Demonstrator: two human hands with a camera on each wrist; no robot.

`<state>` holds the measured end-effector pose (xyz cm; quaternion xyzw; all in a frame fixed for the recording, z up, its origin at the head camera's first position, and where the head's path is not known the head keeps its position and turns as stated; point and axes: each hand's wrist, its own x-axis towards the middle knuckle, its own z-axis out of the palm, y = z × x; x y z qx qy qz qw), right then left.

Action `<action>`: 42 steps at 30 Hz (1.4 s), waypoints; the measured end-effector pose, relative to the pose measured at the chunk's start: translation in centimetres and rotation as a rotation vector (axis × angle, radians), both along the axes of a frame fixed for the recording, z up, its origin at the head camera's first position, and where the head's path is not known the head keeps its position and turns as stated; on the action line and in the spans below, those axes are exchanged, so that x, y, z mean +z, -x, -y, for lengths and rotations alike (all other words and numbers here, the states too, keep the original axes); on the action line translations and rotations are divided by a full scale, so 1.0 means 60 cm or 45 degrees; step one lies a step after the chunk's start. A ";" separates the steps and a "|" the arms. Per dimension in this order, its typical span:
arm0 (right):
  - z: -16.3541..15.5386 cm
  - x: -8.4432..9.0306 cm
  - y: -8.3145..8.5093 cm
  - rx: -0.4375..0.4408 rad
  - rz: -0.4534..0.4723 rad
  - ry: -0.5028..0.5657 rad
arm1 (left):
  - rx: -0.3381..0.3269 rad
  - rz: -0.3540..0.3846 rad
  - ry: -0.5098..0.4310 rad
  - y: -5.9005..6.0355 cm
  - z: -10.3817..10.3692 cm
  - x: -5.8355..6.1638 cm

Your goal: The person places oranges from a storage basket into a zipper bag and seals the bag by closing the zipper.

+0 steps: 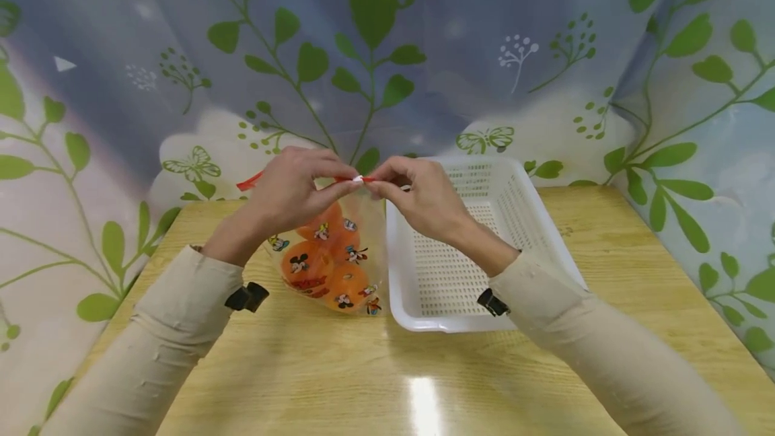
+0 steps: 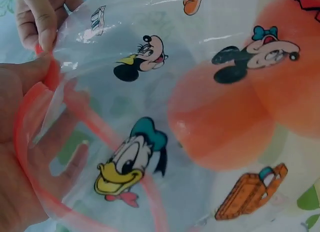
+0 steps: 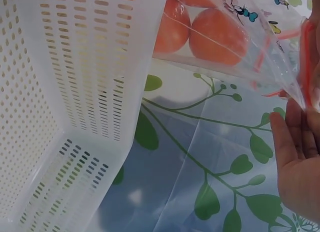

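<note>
A clear zip bag (image 1: 377, 237) printed with cartoon characters stands on the table, with several orange round fruits (image 1: 348, 286) inside. Along its top runs a red zip edge (image 2: 22, 104). My left hand (image 1: 293, 184) pinches this edge between thumb and forefinger. Close beside it, my right hand (image 1: 424, 195) pinches the same edge at the bag's corner. Between the fingertips of both hands shows a small white piece (image 1: 358, 179), perhaps the slider. In the left wrist view the bag covers part of my left fingers.
A white perforated plastic basket (image 1: 396, 298) sits right of the bag, under my right forearm. Both stand on a wooden table (image 1: 290, 369). Behind the table hangs a curtain (image 1: 472, 39) with a green leaf print.
</note>
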<state>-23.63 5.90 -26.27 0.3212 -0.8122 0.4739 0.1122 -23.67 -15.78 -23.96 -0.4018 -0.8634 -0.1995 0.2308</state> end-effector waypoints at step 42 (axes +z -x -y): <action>-0.033 -0.020 0.000 -0.058 0.132 0.060 | 0.176 -0.038 0.184 -0.010 0.093 -0.043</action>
